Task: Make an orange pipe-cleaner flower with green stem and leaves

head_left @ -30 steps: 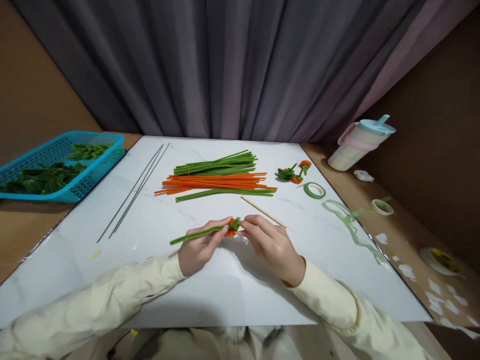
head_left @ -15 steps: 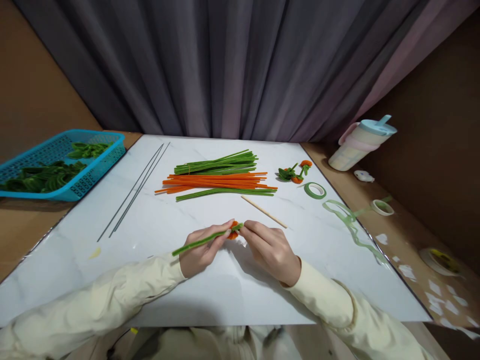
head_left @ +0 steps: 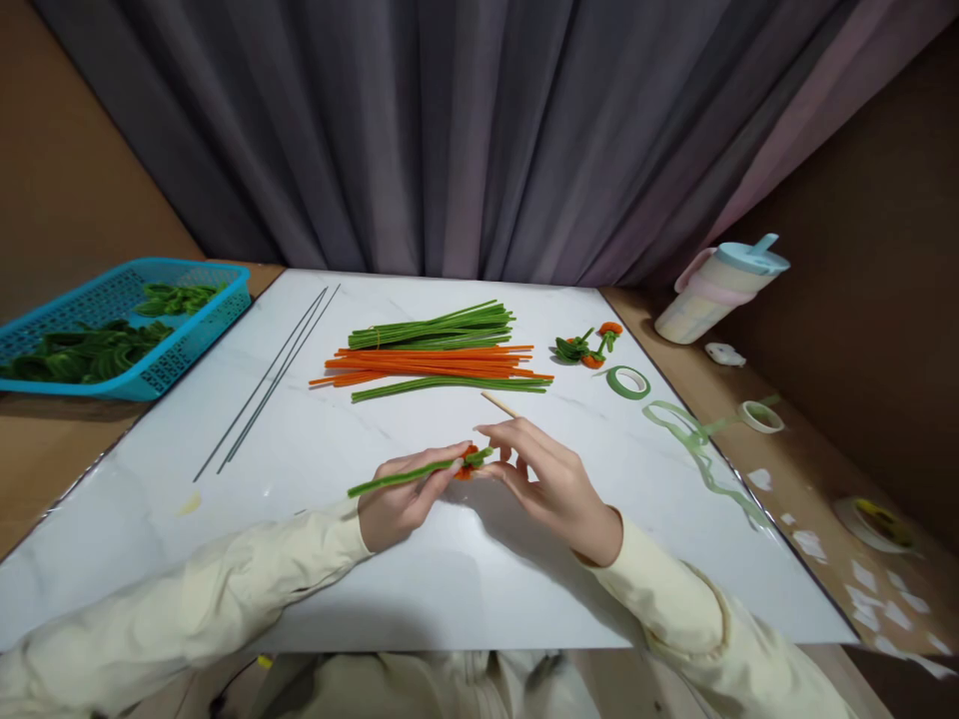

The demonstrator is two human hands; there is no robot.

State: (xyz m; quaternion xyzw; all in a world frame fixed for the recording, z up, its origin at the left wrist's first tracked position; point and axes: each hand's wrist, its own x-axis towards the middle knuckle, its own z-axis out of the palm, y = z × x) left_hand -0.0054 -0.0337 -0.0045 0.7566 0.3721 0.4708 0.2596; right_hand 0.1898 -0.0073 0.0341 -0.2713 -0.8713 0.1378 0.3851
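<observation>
Left hand point(head_left: 401, 499) grips one fuzzy green pipe-cleaner stem point(head_left: 405, 473) with closed fingers. Right hand point(head_left: 550, 479) pinches its orange coiled tip point(head_left: 466, 462). Two thin grey wires point(head_left: 271, 379) lie well apart.

A green pipe cleaner point(head_left: 405, 473), seemingly wrapped around a small orange coil point(head_left: 466, 464), slants just above the table.

Two tape rolls point(head_left: 627, 381), one basket point(head_left: 187, 340), one cup point(head_left: 719, 290), two hands point(head_left: 397, 499).

Craft bench: pipe cleaners point(head_left: 439, 358), floral tape point(head_left: 627, 380).
</observation>
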